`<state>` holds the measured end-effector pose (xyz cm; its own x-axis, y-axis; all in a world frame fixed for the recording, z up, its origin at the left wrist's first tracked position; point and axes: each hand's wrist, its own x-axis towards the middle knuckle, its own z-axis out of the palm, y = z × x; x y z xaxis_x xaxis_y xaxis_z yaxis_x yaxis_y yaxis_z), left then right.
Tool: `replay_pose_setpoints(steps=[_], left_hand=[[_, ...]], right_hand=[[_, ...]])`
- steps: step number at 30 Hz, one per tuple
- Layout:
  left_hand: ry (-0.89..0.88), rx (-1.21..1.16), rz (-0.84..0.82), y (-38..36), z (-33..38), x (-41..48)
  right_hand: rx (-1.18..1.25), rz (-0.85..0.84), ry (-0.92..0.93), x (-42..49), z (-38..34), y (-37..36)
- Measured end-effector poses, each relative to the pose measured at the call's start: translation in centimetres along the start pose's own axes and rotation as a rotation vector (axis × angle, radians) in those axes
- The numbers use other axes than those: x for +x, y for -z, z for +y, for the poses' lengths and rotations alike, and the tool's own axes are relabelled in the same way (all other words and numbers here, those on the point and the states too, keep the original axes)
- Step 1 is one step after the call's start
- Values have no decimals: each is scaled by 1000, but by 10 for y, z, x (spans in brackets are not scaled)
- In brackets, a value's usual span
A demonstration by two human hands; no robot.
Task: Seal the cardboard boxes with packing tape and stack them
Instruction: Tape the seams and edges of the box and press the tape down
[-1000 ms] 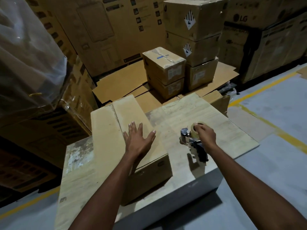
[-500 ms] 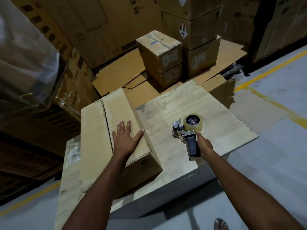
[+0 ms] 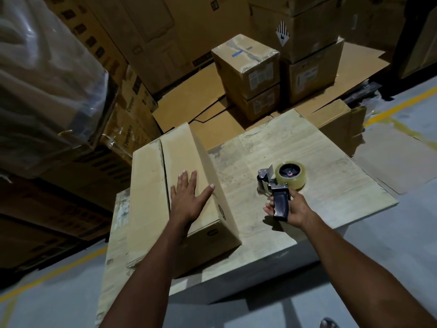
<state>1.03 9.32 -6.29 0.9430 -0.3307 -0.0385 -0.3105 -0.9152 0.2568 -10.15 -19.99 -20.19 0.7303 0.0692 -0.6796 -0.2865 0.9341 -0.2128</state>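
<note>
Pressing flat on the box [image 3: 179,166] near its right edge, left hand [image 3: 189,200]; right hand [image 3: 294,209] grips tape dispenser [image 3: 281,183].

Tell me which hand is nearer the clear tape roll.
Right. The right hand grips the black dispenser handle just below the clear tape roll; the left hand rests flat on the brown cardboard box, farther left.

The location is a warehouse packing area, identified by high stacks of large printed cartons [image 3: 146,31], smaller sealed boxes [image 3: 246,65] bearing shipping labels, a diamond hazard label [image 3: 282,33], a film-wrapped load [image 3: 42,79], flattened cardboard sheets [image 3: 189,102], a yellow lane line [image 3: 402,105] on a grey floor [image 3: 413,221], and a hand-held tape dispenser [image 3: 280,185].
</note>
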Motion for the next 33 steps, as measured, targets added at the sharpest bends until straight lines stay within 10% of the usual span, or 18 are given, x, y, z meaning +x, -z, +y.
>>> replay_pose_setpoints(steps=[11,24,33], left_hand=[[-21,-1,-19,1,-2,0],[-184,152,-62,27,-18,0],[-430,236,36,70,-166,0]], right_hand=[[208,-204,-64,-4,15,-12],[-90,-313,108,-74,51,-107],[-509,-269,280,-110,84,-163]])
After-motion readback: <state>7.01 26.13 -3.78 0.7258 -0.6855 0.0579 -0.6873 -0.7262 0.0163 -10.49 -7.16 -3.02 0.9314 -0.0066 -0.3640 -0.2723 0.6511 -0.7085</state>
